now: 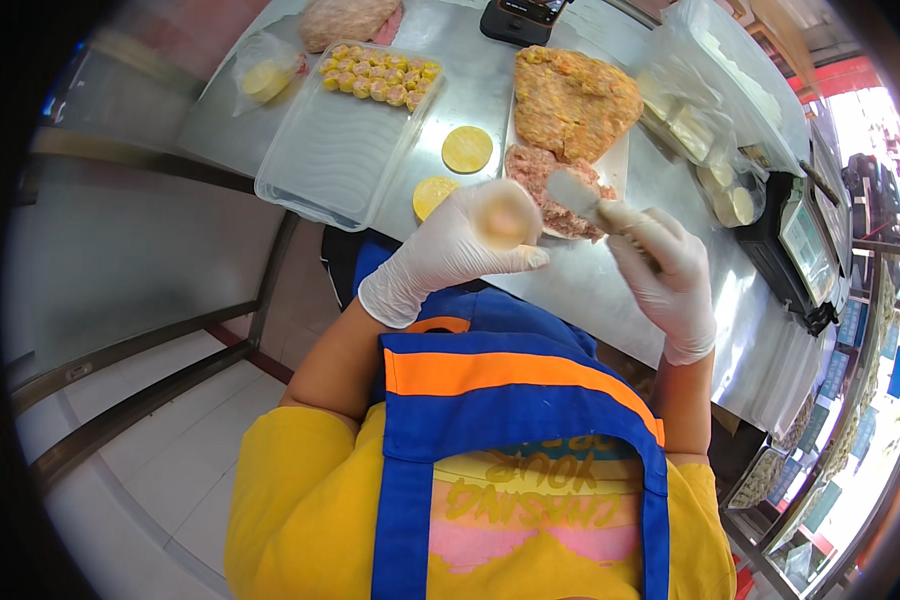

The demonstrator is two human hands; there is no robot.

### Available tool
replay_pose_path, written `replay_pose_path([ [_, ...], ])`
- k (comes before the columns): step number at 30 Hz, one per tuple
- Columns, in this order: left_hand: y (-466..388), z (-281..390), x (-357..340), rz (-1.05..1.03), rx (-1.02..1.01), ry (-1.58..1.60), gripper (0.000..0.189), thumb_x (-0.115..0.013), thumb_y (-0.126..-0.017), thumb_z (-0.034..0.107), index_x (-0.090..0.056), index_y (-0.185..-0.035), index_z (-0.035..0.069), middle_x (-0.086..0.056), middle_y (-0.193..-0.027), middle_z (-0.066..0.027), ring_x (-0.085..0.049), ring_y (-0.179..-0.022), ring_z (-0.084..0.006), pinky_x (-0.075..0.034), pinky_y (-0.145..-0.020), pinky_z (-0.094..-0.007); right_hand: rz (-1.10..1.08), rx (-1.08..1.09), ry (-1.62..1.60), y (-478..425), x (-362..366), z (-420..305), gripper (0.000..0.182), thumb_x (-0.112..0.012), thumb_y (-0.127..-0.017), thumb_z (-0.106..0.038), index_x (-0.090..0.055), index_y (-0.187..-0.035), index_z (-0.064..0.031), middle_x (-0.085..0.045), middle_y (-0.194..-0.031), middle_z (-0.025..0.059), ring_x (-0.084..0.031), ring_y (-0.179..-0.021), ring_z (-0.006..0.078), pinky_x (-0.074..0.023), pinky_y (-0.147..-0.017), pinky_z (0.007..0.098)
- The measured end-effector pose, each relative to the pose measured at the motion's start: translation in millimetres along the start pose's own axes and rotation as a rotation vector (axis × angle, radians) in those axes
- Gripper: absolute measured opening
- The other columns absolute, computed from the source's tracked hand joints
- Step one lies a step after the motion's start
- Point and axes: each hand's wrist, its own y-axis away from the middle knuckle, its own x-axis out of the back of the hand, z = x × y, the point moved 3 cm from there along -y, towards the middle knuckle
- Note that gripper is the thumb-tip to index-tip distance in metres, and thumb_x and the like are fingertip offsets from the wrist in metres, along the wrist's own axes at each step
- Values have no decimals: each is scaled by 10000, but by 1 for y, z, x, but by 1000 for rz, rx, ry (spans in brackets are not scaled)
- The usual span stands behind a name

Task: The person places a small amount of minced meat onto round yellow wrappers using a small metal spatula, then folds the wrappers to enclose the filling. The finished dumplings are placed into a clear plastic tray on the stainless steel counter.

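Observation:
In my gloved left hand (457, 244) a dumpling wrapper with some filling (504, 219) is cupped, somewhat blurred. My gloved right hand (664, 274) grips a flat metal spatula (574, 196) by its handle, its blade over the pink minced meat (532, 176). That meat lies on a white tray (619, 161) beside a larger orange-flecked mound of filling (574, 101). Left of the tray, two round yellow wrappers (467, 149) lie on the steel table (562, 281), one partly behind my left hand. Rows of filled yellow dumplings (379, 73) stand at the far end of a clear plastic tray (330, 142).
A bag of wrappers (266, 79) and a large wrapped pale lump (349, 22) lie at the far left. At the back stands a phone on a black stand (521, 22). To the right are a white plastic bin (750, 75), bagged wrappers (731, 199) and a black scale (787, 247).

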Motion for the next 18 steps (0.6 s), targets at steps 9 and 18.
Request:
replay_pose_path([
  [9, -1, -2, 1, 151, 45, 263, 426, -704, -861, 49, -554, -1259, 50, -636, -1129, -28, -569, -999, -77, -489, -876, -235, -28, -311, -344, 23, -19, 9, 332, -623, -916, -24, -602, -1247, -22, -693, -1041, 86, -625, -904, 111, -489, -821, 245],
  [18, 1, 4, -8, 100, -32, 119, 358, -683, -880, 56, -566, -1219, 58, -646, -1095, -17, -575, -982, -66, -489, -857, -228, -49, -514, -369, 10, -41, -9, 282, -725, -819, -107, -643, -1071, -13, -617, -803, 23, -530, -718, 70, -468, -675, 237],
])
